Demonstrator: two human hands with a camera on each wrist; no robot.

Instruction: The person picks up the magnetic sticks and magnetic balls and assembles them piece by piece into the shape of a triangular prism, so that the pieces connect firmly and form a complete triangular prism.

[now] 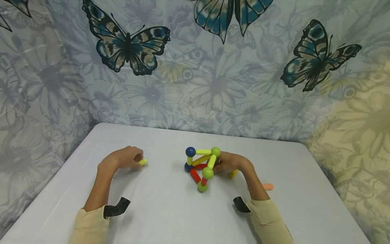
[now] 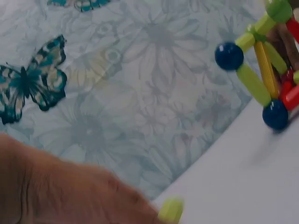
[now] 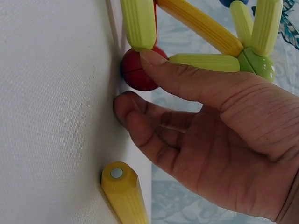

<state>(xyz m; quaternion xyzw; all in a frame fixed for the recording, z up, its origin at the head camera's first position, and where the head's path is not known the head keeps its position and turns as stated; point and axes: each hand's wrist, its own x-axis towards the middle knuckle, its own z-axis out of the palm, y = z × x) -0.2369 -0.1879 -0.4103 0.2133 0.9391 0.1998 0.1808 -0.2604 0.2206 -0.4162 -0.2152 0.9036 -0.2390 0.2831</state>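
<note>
My left hand (image 1: pixel 125 158) pinches a short yellow-green magnetic rod (image 1: pixel 143 162) just above the table, left of the model; the left wrist view shows the rod (image 2: pixel 171 211) end past blurred fingers. A ball-and-rod magnetic model (image 1: pixel 208 173) stands mid-table, with blue and green balls joined by yellow-green, yellow and red rods. My right hand (image 1: pixel 230 161) holds the model at its right side. In the right wrist view, its thumb presses a red ball (image 3: pixel 138 72) at the base, while the other fingers curl beside the ball, close to the table.
A loose yellow rod (image 3: pixel 122 186) lies on the table by the right hand, partly hidden by it in the head view. An orange rod (image 1: pixel 268 186) lies beside the right forearm. Behind the white table (image 1: pixel 170 217) hangs a butterfly-patterned cloth (image 1: pixel 213 84).
</note>
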